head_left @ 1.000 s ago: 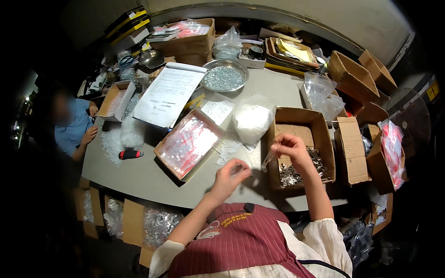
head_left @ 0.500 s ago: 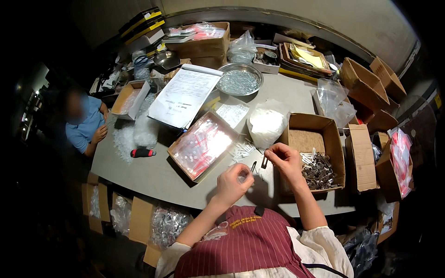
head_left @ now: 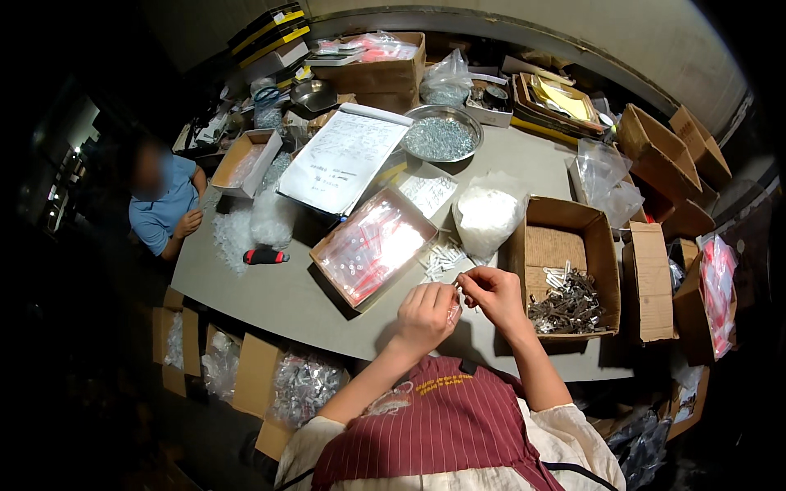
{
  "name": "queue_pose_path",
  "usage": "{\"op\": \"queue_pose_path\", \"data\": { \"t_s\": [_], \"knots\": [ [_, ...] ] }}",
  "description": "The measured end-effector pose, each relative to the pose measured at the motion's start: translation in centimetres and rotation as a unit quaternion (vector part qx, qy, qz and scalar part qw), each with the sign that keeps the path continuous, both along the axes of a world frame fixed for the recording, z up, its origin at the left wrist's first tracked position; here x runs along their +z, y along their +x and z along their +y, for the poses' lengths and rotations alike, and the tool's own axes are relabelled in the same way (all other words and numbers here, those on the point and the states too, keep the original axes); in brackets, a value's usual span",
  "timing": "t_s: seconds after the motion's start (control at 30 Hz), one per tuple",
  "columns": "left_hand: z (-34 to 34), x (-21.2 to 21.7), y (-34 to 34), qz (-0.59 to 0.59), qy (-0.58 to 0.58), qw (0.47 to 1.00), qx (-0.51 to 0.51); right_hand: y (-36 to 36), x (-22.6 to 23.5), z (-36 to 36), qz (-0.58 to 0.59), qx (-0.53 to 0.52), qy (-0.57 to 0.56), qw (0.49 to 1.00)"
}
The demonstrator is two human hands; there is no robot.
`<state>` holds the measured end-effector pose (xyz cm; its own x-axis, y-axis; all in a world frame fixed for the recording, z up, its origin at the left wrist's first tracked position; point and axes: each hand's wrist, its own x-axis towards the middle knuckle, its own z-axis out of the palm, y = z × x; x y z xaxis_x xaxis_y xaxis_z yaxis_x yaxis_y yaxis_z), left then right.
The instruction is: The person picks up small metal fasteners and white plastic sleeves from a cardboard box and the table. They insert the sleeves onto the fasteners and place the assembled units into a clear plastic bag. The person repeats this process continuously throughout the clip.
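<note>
My left hand is closed around a small clear plastic bag, of which only a bit shows beside the fingers. Pinched at the fingertips, my right hand meets the left one at the bag's mouth. The small dark metal piece in its grip is mostly hidden by the fingers. Just beyond both hands lies a loose pile of small white plugs. To their left stands a shallow carton filled with small clear and red bags. At the right, an open cardboard box holds dark metal pieces and some white plugs.
A bag of white pieces leans by the box. Farther back are a metal bowl of small shiny parts and a clipboard. A red-and-black tool lies left. Another person is at the left table edge.
My right hand has moved left with the dark metal piece, and its fingertips now meet my left hand. The whole view has shifted slightly.
</note>
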<state>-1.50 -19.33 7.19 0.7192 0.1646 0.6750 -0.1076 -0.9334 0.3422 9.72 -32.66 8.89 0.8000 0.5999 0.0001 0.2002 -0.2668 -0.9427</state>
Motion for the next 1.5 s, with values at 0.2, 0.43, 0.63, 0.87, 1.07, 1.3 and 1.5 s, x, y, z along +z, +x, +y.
{"op": "queue_pose_path", "data": {
  "t_s": [0.2, 0.43, 0.63, 0.87, 1.07, 1.3, 1.5],
  "knots": [
    [0.1, -0.6, -0.3, 0.064, -0.237, 0.968, -0.047, 0.7, 0.4, -1.3, 0.049, -0.074, 0.127, 0.988],
    [-0.3, -0.9, -0.4, 0.165, -0.444, 0.873, -0.116, -1.1, 1.5, -1.4, 0.120, 0.018, 0.157, 0.980],
    [0.5, -1.1, -0.5, 0.164, -0.429, 0.880, -0.121, -0.8, 2.8, -0.8, -0.143, 0.066, 0.053, 0.986],
    [0.6, -2.7, -0.3, 0.158, -0.315, 0.923, -0.155, 0.7, 1.9, -0.9, -0.089, 0.166, -0.013, 0.982],
    [0.9, -0.5, -0.5, 0.170, -0.440, 0.864, -0.176, 1.0, 6.1, -1.1, -0.138, 0.223, -0.011, 0.965],
    [2.9, 0.6, -0.5, 0.218, -0.594, 0.722, -0.279, 2.2, 5.1, -0.3, -0.282, 0.295, 0.015, 0.913],
    [3.8, 1.0, -1.0, 0.203, -0.667, 0.674, -0.244, 2.5, 4.5, -0.4, -0.060, 0.155, 0.040, 0.985]
  ]
}}
